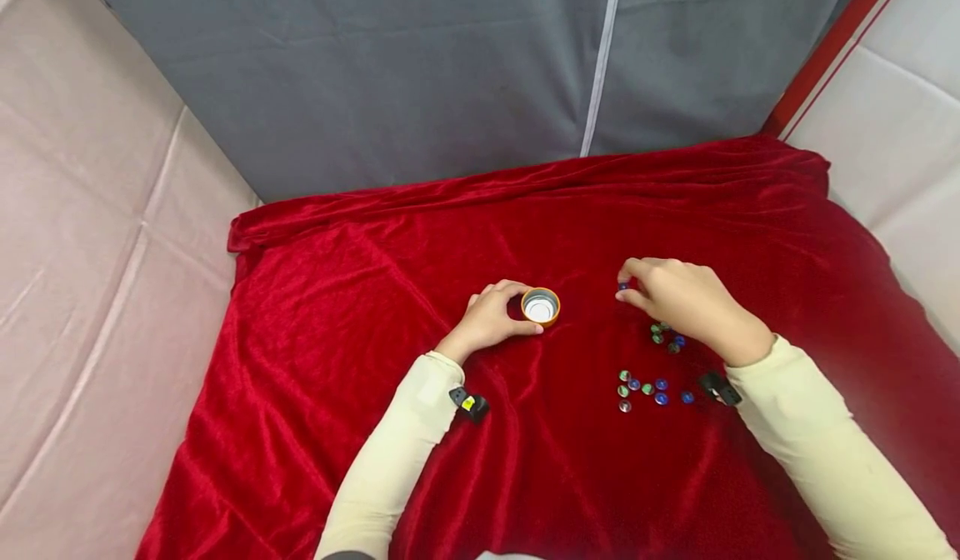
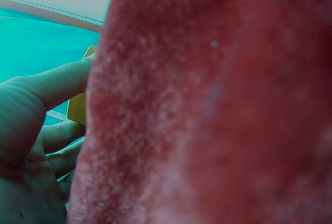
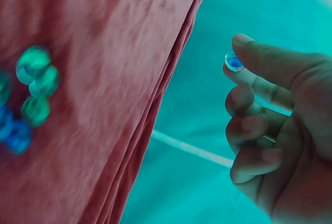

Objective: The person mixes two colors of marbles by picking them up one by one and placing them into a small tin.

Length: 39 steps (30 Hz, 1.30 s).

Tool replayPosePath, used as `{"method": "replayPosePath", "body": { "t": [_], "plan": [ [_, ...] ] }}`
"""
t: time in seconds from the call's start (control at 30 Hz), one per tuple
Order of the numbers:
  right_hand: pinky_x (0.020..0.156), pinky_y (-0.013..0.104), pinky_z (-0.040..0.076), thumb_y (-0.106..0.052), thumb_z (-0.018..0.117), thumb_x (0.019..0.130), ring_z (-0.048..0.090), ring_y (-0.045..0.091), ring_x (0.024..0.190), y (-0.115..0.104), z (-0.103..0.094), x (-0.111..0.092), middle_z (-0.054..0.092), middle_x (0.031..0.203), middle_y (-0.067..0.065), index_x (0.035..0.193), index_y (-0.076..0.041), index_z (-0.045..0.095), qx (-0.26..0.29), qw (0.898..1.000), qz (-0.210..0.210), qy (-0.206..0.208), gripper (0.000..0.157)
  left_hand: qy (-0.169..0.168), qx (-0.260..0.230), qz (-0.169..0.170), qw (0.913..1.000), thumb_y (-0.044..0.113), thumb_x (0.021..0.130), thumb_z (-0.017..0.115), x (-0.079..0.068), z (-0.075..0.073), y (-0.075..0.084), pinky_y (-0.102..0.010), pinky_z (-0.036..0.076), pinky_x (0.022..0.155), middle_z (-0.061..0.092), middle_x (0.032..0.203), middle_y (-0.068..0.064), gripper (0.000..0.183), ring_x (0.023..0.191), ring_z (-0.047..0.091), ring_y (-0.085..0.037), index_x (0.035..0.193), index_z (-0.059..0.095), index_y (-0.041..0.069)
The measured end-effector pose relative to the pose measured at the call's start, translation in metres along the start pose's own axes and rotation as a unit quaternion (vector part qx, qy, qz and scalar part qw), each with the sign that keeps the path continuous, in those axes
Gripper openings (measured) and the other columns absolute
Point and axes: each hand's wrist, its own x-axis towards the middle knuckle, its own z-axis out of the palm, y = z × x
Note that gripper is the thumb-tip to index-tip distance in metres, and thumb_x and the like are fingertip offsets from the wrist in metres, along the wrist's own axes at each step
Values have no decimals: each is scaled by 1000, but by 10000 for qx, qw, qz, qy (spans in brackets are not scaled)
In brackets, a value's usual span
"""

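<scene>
Pinching a blue marble [image 3: 234, 61] in our right hand [image 1: 678, 297], right of centre, we've got our left hand [image 1: 491, 316] curled round a little cup [image 1: 540, 310] mid-frame, loose marbles [image 1: 647, 389] lower right.

Legible in head, left-wrist and right-wrist views: no text, brand, number or sign. Listed as unread: one small yellow label [image 1: 468, 402], on the black device [image 1: 479, 411] at the cuff of the left sleeve [image 1: 420, 402], seen in the head view; too small there to make out any marking.
</scene>
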Motion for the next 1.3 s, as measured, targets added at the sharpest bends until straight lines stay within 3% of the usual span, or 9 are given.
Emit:
{"method": "replayPosePath", "body": {
  "t": [0.3, 0.57, 0.8, 1.3],
  "plan": [
    [54, 41, 50, -24, 70, 87, 61, 18, 66, -25, 7, 25, 72, 89, 2, 96, -13, 67, 42, 9997, -243, -35, 14, 8, -41, -10, 10000, 38, 74, 81, 0, 3, -3, -45, 33, 99, 58, 132, -1, 62, 126, 48, -23, 129, 60, 18],
    [53, 39, 50, -23, 72, 86, 63, 20, 65, -46, 20, 41, 71, 84, 0, 93, -15, 67, -26, 9988, -470, -119, 12, -2, -47, -4, 10000, 38, 75, 81, -1, 2, -3, -45, 33, 99, 58, 133, -1, 61, 125, 48, -22, 128, 60, 18],
    [47, 33, 47, -21, 72, 85, 55, 14, 56, -57, 31, 46, 70, 80, 1, 93, -13, 67, -157, 9973, -636, -343, 12, -23, -82, -41, 10000, 38, 75, 81, -1, 2, -1, -45, 33, 99, 58, 133, 0, 62, 124, 49, -23, 129, 60, 19],
    [49, 37, 50, -19, 71, 85, 62, 19, 60, -63, 40, 48, 71, 83, 2, 96, -11, 68, -336, 9962, -700, -406, 14, -64, -79, -71, 9999, 38, 76, 80, 0, 3, -1, -45, 33, 100, 57, 134, 0, 63, 125, 48, -23, 131, 58, 17]
  ]
}}
